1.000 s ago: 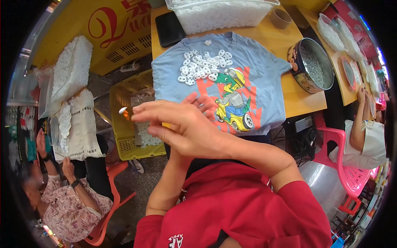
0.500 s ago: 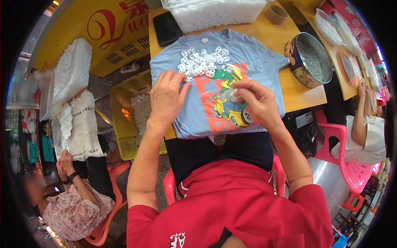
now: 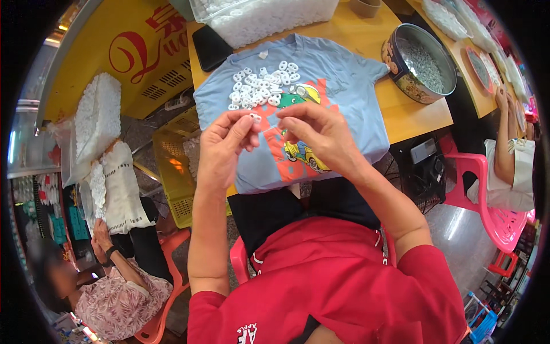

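Between the thumb and index finger of my left hand (image 3: 224, 146) is a small white plastic piece with two holes (image 3: 255, 118). Just to its right, my right hand (image 3: 323, 136) is closed with thumb and index finger almost together. Whatever its fingertips hold, if anything, is too small to name. Both hands are raised over a light blue T-shirt (image 3: 352, 109) spread across the table, its cartoon print partly covered by them. A loose pile of similar white pieces (image 3: 252, 89) lies on the shirt beyond my hands.
A round tin (image 3: 398, 77) of small metal parts stands right on the wooden table (image 3: 421, 117). At the back are a clear tub of white pieces (image 3: 275, 26), a black flat device (image 3: 211, 49) and a brown bowl (image 3: 365, 7). A yellow crate (image 3: 172, 172) stands left; people sit on both sides.
My left hand has left the pile's edge and come nearer with a white piece in its fingertips. My right hand has moved left toward it. The view has shifted slightly.
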Tool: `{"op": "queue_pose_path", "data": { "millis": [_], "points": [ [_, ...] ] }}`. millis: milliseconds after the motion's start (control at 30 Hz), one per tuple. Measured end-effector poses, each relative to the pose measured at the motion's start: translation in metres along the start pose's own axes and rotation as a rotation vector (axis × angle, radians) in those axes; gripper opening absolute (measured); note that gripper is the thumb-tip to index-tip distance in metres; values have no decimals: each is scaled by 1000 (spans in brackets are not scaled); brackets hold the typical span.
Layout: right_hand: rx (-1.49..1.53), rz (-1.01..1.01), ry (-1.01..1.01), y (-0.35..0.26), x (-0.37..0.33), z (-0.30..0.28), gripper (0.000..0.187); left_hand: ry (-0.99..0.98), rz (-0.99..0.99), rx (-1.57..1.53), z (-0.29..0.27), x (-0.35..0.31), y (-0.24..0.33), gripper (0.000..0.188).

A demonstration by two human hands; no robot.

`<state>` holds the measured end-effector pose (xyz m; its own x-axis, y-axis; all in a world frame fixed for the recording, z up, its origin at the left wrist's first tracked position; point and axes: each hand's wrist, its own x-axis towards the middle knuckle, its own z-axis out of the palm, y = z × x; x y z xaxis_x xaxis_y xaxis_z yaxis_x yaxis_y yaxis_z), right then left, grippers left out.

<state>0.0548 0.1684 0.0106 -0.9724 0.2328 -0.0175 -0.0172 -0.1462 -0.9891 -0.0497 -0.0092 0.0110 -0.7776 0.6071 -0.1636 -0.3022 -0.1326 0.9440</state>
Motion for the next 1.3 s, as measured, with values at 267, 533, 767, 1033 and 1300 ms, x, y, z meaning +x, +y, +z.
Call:
{"op": "queue_pose_path", "data": {
  "millis": [267, 533, 767, 1033, 1300],
  "points": [
    [32, -24, -84, -1, -2, 4, 19, -32, 1, -131, 23, -18, -6, 14],
    [-84, -329, -106, 11, 1, -3, 19, -165, -248, -448, 27, -27, -20, 20],
    [-354, -545, -66, 9, 1, -2, 12, -146, -241, -490, 45, -38, -28, 23],
    [-527, -529, 26, 10, -5, -11, 12, 74, 9, -214, 67, -40, -35, 17],
    [-422, -494, 92, 16, -2, -21, 8, 103, 141, -139, 67, -31, -49, 12]
  ]
}}
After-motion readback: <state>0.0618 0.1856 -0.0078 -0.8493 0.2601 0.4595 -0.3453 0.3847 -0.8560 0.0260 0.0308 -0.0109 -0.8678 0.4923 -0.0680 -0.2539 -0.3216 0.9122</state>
